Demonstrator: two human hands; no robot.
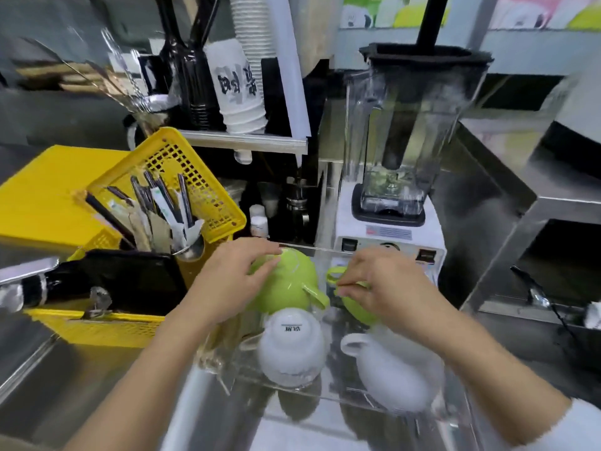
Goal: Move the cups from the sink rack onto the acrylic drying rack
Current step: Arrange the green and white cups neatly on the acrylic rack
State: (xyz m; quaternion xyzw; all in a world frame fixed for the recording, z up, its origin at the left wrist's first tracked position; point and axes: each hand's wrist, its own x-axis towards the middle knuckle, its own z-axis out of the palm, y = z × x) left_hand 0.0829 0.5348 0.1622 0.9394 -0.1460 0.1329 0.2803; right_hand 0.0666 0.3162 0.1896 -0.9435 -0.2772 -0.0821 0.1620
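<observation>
I am setting two green cups down at the back of the clear drying rack (328,398), in front of the blender (390,157), and the thing to get right here is the seating: each cup should go mouth-down and settle flat before I let go, with its handle turned so it does not knock its neighbour. The two handles point toward each other in the narrow gap, so I would ease the cups slightly apart and lower them straight, not slide them, since two white cups already sit upside down in the front row, the left white cup (291,346) just below my left-hand one. My left hand (227,281) lies spread over the left green cup (289,284), fingers curved loosely around its upturned base, palm on the side; it reads as a light cupping hold, not a tight clamp. My right hand (387,288) covers most of the right green cup (354,309), thumb and forefinger pinched together near the handle. I cannot tell whether either cup is resting on the rack yet or is carried by my hands. The yellow basket (182,177) of utensils stands to the left.
</observation>
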